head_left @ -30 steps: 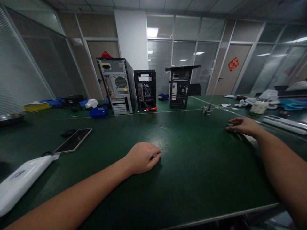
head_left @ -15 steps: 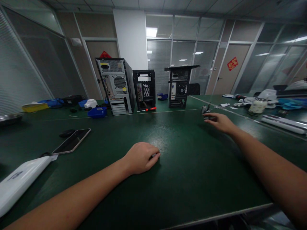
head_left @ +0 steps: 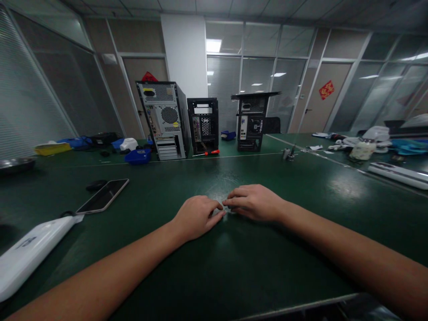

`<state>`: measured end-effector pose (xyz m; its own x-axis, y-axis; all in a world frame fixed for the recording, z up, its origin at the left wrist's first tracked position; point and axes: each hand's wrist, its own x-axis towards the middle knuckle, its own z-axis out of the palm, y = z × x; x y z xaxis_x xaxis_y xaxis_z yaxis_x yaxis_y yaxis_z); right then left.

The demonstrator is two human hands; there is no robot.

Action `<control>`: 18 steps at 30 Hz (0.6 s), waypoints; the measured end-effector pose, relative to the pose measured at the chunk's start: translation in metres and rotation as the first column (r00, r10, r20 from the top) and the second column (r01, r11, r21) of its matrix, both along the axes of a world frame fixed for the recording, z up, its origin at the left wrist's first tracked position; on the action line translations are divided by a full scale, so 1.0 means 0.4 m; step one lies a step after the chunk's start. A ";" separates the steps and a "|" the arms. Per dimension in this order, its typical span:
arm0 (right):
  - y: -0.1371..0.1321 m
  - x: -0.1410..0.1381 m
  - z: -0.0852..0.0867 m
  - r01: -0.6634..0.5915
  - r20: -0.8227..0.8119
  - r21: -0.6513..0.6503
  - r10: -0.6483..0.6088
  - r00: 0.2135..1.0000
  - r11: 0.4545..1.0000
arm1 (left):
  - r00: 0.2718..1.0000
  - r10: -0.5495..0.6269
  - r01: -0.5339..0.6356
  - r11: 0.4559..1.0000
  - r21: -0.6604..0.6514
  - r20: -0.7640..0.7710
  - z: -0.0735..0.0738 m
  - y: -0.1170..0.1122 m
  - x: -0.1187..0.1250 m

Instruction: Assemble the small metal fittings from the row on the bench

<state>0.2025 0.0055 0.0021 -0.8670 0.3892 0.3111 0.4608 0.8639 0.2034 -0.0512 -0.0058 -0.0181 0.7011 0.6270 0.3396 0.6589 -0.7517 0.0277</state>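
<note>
My left hand (head_left: 197, 217) rests on the green table (head_left: 187, 276), its thumb and fingers curled toward each other around something too small to make out. Just to its right, my right hand (head_left: 256, 203) is palm down with bent fingers, and its fingertips almost meet those of the left. A dark bit shows beneath the right fingers, mostly hidden. Farther off on the right stands a small group of metal pieces (head_left: 288, 154), apart from both hands.
Three computer cases (head_left: 170, 120) stand along the far side, with a red-handled screwdriver (head_left: 211, 153) by the middle one. To the left lie a phone (head_left: 103, 196), a black mouse (head_left: 96, 185) and a white pack (head_left: 31, 249). A jar (head_left: 362, 149) stands at right.
My right hand has come away from the small metal pieces, moving left and nearer, to my left hand. The left hand stays nearly in place, its thumb and finger slightly shifted.
</note>
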 end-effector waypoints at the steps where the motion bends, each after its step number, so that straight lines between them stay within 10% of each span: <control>1: -0.002 -0.008 -0.005 -0.020 -0.001 0.016 0.020 1.000 1.000 | 1.000 -0.006 0.006 1.000 0.012 -0.010 -0.001 0.001 -0.002; 18: 0.009 0.009 -0.022 0.007 -0.221 0.032 0.000 0.975 0.999 | 1.000 0.022 -0.021 0.999 0.046 -0.003 -0.006 -0.001 0.011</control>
<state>0.2061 0.0090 -0.0067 -0.7743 0.3786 0.5070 0.5001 0.8570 0.1238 -0.0466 -0.0060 -0.0205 0.6889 0.6259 0.3656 0.6749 -0.7378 -0.0088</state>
